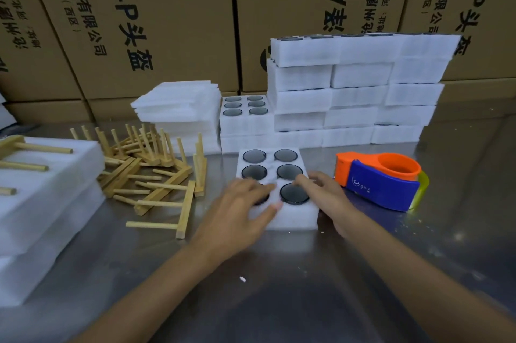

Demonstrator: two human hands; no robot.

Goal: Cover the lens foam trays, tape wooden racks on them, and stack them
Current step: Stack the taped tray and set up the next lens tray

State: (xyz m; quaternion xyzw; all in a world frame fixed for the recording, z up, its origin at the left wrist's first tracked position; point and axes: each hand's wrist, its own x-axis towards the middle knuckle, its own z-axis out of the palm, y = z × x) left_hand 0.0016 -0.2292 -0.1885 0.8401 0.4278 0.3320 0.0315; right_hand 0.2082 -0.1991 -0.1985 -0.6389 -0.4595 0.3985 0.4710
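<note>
Foam tray (279,189) front and centre on the steel table (279,286), six round wells with dark lenses (294,193) seated in them, and no cover on it yet; I read this as the very start of the covering step. My left hand (245,211) lies flat over the near-left well, fingers straight and pressing down, thumb reaching across the tray's near edge; that looks like steadying the tray and keeping the lenses bedded. My right hand (324,189) comes in at the tray's right edge, fingers loosely bent and touching the foam beside the near-right lens; it holds nothing that I can see, though motion blur softens the fingertips.

Moving outward; the tape dispenser (379,180), orange and blue, sits just right of the tray, within easy reach of the right hand for the taping step. To the left a loose heap of wooden racks (156,175), pegs pointing every way, close enough for the left hand to pick one. Behind the heap a pile of thin foam sheets (181,110), which I judge to be the covers; next move, I'd say, is fetching one of those. Behind the tray, more uncovered trays (245,116), then a tall wall of stacked foam trays (357,85). Far left, finished trays (42,197) with racks lying on top; cardboard cartons (167,21) close off the back.
</note>
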